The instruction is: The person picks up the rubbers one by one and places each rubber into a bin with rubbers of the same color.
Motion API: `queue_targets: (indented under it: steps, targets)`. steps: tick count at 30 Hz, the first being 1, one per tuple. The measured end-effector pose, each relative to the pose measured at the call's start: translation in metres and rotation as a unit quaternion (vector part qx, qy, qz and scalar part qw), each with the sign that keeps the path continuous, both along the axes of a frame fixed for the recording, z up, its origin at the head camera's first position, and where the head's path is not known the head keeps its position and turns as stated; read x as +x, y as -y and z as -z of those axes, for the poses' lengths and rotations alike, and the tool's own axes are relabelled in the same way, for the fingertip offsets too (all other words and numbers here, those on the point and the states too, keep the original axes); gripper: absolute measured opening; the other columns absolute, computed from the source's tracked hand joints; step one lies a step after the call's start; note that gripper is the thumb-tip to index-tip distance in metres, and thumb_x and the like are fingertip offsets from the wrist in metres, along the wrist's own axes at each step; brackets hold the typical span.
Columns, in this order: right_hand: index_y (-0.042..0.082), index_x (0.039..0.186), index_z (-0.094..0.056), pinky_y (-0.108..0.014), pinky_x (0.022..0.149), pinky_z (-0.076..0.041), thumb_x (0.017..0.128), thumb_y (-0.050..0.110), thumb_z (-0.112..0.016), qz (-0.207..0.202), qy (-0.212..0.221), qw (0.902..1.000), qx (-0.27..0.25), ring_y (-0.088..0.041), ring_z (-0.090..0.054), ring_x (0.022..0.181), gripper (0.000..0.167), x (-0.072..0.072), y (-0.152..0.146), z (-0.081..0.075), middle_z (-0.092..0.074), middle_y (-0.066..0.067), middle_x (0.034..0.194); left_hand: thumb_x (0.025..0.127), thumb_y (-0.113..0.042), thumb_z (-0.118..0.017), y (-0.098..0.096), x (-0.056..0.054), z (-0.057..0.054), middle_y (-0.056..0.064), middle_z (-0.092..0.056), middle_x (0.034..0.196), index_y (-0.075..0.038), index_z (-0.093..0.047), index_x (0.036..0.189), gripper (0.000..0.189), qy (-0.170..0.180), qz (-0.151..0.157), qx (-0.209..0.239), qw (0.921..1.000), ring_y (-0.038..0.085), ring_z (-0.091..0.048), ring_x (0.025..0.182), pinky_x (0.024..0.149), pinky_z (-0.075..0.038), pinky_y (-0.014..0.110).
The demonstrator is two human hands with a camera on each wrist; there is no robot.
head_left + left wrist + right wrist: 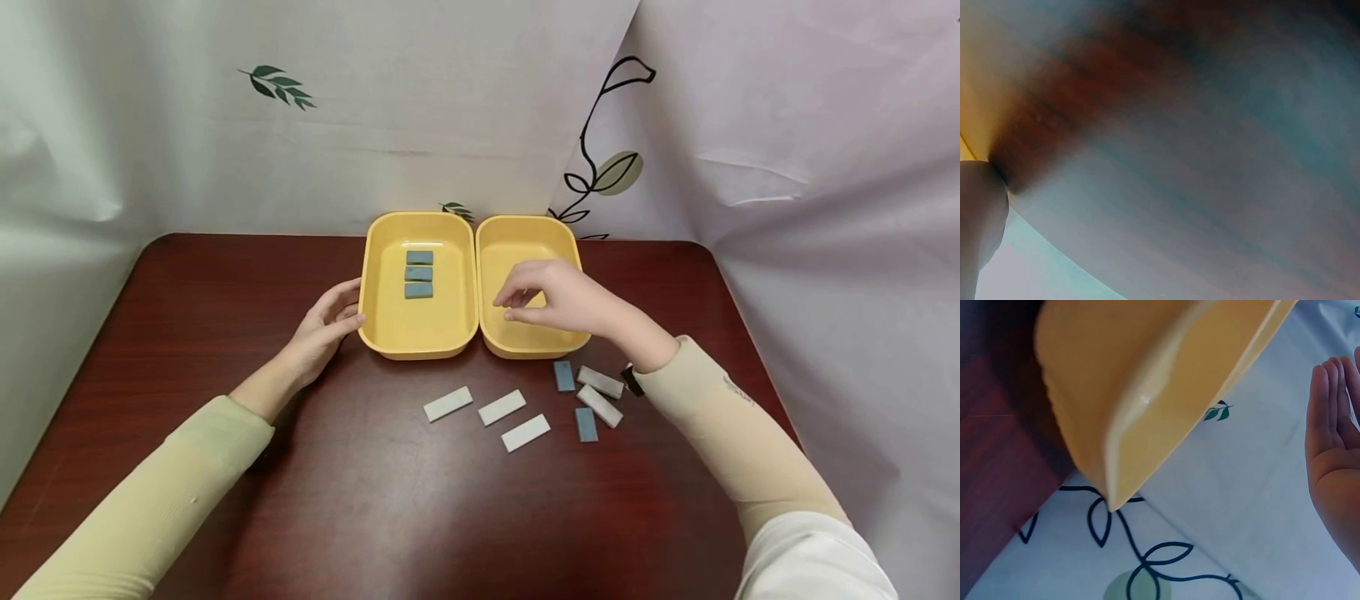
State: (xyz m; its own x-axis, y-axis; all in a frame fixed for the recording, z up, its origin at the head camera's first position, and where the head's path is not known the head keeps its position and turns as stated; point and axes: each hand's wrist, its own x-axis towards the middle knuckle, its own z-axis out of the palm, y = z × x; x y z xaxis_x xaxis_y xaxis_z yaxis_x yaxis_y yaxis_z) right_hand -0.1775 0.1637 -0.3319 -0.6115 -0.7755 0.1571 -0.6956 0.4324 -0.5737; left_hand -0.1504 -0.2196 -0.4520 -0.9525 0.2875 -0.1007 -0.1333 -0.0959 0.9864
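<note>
Two yellow trays stand side by side. My left hand touches the outer left side of the left tray, its thumb at the rim and fingers along the wall. Three small blue-grey blocks lie in a column inside that tray. Over the right tray hovers my right hand, thumb and bent fingers apart, no object visible between them. In the right wrist view, the right hand's fingers extend upward beside the tray wall.
Three white blocks lie in front of the trays. Right of them are two blue-grey blocks and two light grey blocks, close together below the right forearm. A patterned curtain hangs behind the dark red table.
</note>
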Motion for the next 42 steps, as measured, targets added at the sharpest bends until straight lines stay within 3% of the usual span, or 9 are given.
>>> queue_targets:
  steps: [17, 29, 34, 42]
  targets:
    - [0.006, 0.104, -0.08, -0.028, 0.084, -0.063, 0.09, -0.002, -0.082, 0.033, 0.044, 0.9983, -0.018, -0.012, -0.073, 0.091, 0.016, 0.036, -0.033, 0.024, -0.077, -0.007, 0.102, 0.108, -0.005, -0.057, 0.0, 0.001, 0.0, -0.006, -0.049, 0.145, -0.013, -0.034, 0.164, 0.061, 0.007, -0.001, -0.009, 0.9999, 0.007, -0.052, 0.13, 0.106, -0.044, 0.015]
    - [0.015, 0.107, -0.08, -0.034, 0.077, -0.062, 0.09, 0.003, -0.084, 0.041, 0.031, 0.9982, -0.032, -0.012, -0.071, 0.096, 0.022, 0.063, -0.047, 0.045, -0.077, -0.001, 0.103, 0.108, -0.004, -0.057, 0.0, 0.0, 0.0, -0.005, -0.049, 0.147, -0.012, -0.036, 0.163, 0.06, 0.003, -0.001, -0.004, 1.0, 0.008, -0.052, 0.13, 0.106, -0.044, 0.015]
    - [0.011, 0.106, -0.08, -0.035, 0.068, -0.058, 0.089, 0.0, -0.084, 0.052, 0.021, 0.9979, -0.034, -0.01, -0.071, 0.093, 0.021, 0.071, -0.055, 0.054, -0.077, 0.001, 0.103, 0.108, -0.004, -0.056, 0.0, -0.001, 0.001, -0.007, -0.05, 0.145, -0.013, -0.036, 0.163, 0.06, 0.004, 0.0, -0.003, 1.0, 0.007, -0.052, 0.13, 0.106, -0.044, 0.016]
    - [0.007, 0.105, -0.08, -0.031, 0.076, -0.062, 0.084, -0.004, -0.087, 0.069, -0.002, 0.9969, -0.037, -0.008, -0.071, 0.09, 0.024, 0.084, -0.071, 0.066, -0.077, 0.003, 0.103, 0.107, -0.003, -0.056, 0.0, -0.001, 0.002, -0.007, -0.051, 0.143, -0.013, -0.037, 0.162, 0.059, 0.001, -0.001, 0.0, 1.0, 0.008, -0.053, 0.129, 0.106, -0.044, 0.016]
